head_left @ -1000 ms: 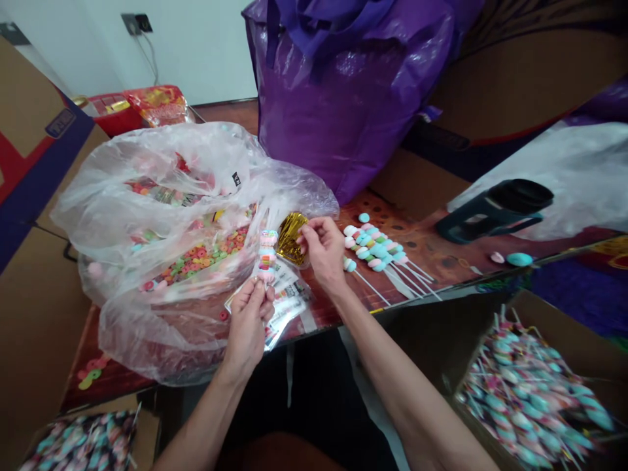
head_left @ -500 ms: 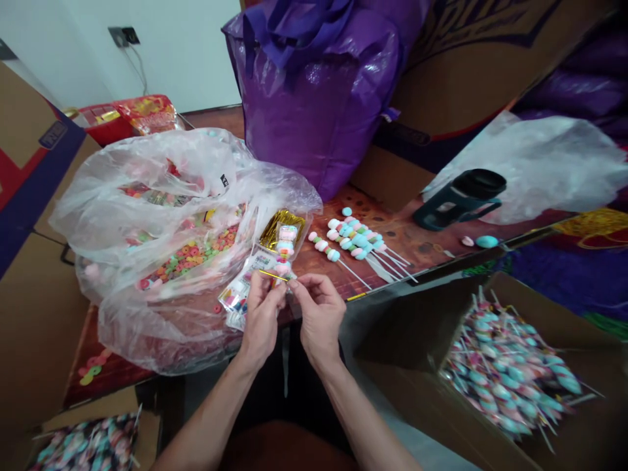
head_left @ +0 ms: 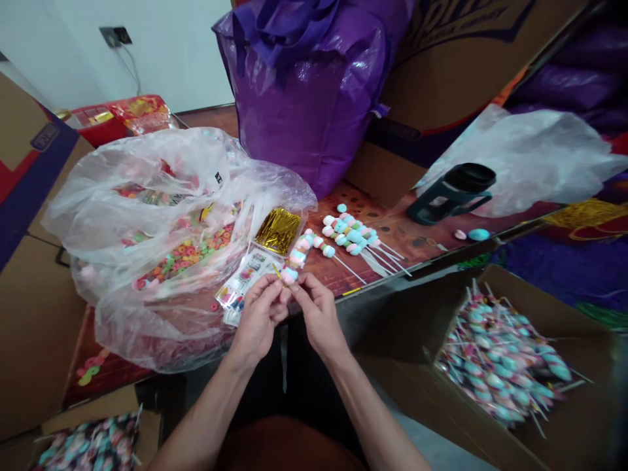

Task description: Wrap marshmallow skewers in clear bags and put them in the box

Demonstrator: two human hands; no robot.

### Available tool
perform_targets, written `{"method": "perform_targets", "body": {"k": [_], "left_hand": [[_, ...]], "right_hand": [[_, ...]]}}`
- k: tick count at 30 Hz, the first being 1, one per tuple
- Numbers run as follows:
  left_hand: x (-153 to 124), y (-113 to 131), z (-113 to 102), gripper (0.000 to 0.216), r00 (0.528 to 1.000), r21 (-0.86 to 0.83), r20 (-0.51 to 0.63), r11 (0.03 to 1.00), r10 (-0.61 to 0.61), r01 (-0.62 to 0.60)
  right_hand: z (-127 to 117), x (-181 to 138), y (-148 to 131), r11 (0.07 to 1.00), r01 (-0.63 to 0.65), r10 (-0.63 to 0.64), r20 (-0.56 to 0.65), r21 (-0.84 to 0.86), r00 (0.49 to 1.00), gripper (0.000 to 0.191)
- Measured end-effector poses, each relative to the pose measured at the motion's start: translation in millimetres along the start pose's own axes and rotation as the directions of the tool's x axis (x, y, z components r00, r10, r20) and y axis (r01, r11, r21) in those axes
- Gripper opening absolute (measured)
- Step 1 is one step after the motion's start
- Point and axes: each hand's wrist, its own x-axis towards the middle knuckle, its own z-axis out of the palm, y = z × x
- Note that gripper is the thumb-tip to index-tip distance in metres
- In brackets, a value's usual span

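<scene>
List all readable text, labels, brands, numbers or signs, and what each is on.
"Sp...": big cardboard box at upper right; lettering cut by the frame's top edge, rest uncertain.
Too small or blurred to read:
Small label on that same box.
Label on left cardboard box.
Black mark on plastic bag.
Print on flat sachets.
Print on red packet.
Held candy stick: no legible text.

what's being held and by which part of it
A candy skewer, by its near end, in the left grip with a gold tie; whether the right grip holds is unclear.
</scene>
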Motion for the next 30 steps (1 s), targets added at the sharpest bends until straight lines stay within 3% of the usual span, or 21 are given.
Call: {"method": "perform_targets", "body": {"k": [3, 5, 7, 10, 12, 14, 17, 19, 21, 23, 26, 30], "left_hand": [[-1.5, 10.3, -3.6, 0.031, 0.955, -0.131, 0.157, 0.953, -0.253, 0.274], [-1.4, 11.7, -4.6, 0.033, 0.917, -0.13, 0.213, 0.921, -0.337, 0.368], [-1.1, 7.1, -4.1, 0.033, 0.934, -0.058, 0.181, 0.944, -0.31, 0.324], [-1.7, -7.4, -2.6, 0.026, 0.999, 0.162, 0.036, 0.986, -0.031, 0.024], [-3.2, -16.8, -2.7, 0.022, 0.985, 0.349, -0.008, 0.924, 0.173, -0.159], [-4.8, -22.2, -3.3, 0.021, 0.965, 0.471, -0.001, 0.852, 0.262, -0.231], [-5.3, -21.3, -3.3, 0.024, 0.975, 0.441, -0.02, 0.877, 0.222, -0.191], [-3.1, -17.0, -2.0, 0.029, 0.994, 0.297, -0.044, 0.951, 0.099, -0.081], [0.5, -12.0, -0.3, 0.033, 0.998, 0.116, -0.049, 0.992, -0.049, 0.054], [4.1, -8.3, 1.8, 0.037, 0.987, -0.029, -0.04, 0.988, -0.154, 0.153], [6.6, -6.4, 4.9, 0.042, 0.974, -0.104, -0.044, 0.97, -0.223, 0.218], [4.1, -8.1, 8.7, 0.045, 0.965, -0.124, -0.047, 0.96, -0.257, 0.249]], "right_hand": [[-10.4, 2.1, -5.6, 0.999, 0.026, -0.03, 0.097, 0.041, 0.995, 0.019], [-15.5, 2.7, -9.0, 0.999, 0.05, -0.05, 0.135, 0.007, 0.99, 0.018], [-17.3, 2.0, -10.8, 0.992, 0.086, -0.072, 0.139, -0.096, 0.988, 0.019], [-14.5, -1.2, -10.1, 0.95, 0.122, -0.101, 0.084, -0.289, 0.991, 0.02], [-12.2, -3.1, -9.3, 0.919, 0.129, -0.122, 0.042, -0.373, 0.992, 0.017], [-11.6, -4.2, -10.1, 0.905, 0.12, -0.121, 0.025, -0.407, 0.992, 0.011], [-14.3, -5.9, -13.6, 0.943, 0.045, -0.029, 0.053, -0.33, 0.998, 0.009], [-16.7, -9.4, -15.3, 0.971, -0.004, 0.022, 0.072, -0.241, 0.997, 0.014], [-19.2, -14.2, -15.5, 0.964, 0.054, -0.044, 0.042, -0.261, 0.998, 0.018], [-22.3, -18.1, -14.5, 0.883, 0.226, -0.238, 0.023, -0.411, 0.971, 0.016], [-28.8, -17.7, -13.1, 0.63, 0.487, -0.516, 0.143, -0.606, 0.845, 0.028], [-38.2, -9.7, -14.4, 0.343, 0.635, -0.651, 0.312, -0.693, 0.692, 0.03]]}}
